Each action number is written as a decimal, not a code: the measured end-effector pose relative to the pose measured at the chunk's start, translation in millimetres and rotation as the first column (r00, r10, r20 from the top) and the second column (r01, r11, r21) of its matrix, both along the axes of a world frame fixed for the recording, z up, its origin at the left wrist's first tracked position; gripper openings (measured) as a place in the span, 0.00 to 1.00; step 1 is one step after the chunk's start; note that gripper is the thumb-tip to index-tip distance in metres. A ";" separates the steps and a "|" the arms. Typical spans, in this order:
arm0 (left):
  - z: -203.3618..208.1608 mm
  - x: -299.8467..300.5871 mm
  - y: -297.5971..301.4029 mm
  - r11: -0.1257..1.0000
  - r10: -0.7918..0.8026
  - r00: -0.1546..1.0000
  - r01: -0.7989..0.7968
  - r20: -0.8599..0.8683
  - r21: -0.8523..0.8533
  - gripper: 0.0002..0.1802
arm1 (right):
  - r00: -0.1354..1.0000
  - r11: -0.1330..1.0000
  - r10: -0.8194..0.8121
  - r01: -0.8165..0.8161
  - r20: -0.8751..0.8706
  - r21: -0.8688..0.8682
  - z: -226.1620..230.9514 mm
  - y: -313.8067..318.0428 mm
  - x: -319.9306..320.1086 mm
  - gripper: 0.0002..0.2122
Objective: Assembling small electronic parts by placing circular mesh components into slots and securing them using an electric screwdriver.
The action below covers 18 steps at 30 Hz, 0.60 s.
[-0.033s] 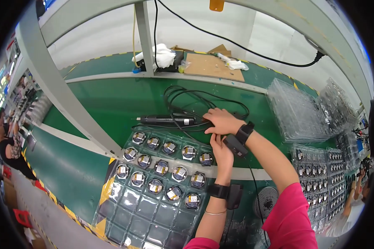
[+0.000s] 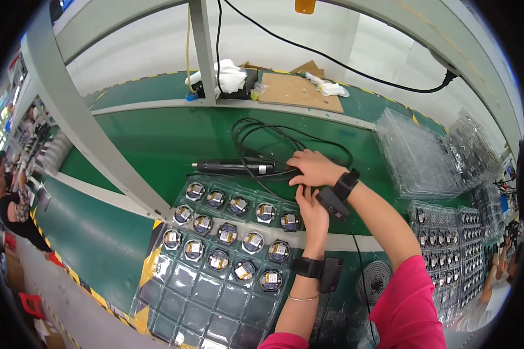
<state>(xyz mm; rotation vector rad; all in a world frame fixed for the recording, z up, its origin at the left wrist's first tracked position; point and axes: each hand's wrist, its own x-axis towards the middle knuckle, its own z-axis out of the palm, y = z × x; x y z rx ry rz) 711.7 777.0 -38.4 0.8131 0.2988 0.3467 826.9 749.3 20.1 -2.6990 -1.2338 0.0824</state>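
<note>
My right hand [image 2: 317,168] reaches across above the left one, its fingers curled over the black cable [image 2: 282,173] by the rear end of a black electric screwdriver [image 2: 227,167]. Just below it, my left hand [image 2: 313,212] is closed, fingertips raised under the right palm; whatever they pinch is hidden. The screwdriver lies on the green mat with its tip to the left, and its cable loops behind it. In front lies a clear compartment tray [image 2: 212,314], whose far rows hold several round electronic modules [image 2: 253,242] with pale and yellow labels.
At right stand stacked clear trays [image 2: 416,157] and more filled trays [image 2: 442,256]. A small round fan [image 2: 374,282] sits right of my left forearm. A grey post [image 2: 99,134] rises at left. Behind are a brown board [image 2: 300,93] and white cloth [image 2: 230,77]. A person works far left.
</note>
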 end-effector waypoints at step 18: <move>10.2 -1.0 -13.8 0.839 -0.289 0.955 0.287 -0.069 0.461 0.14 | 0.991 0.997 -0.063 0.057 0.117 0.054 66.2 -12.6 22.1 0.10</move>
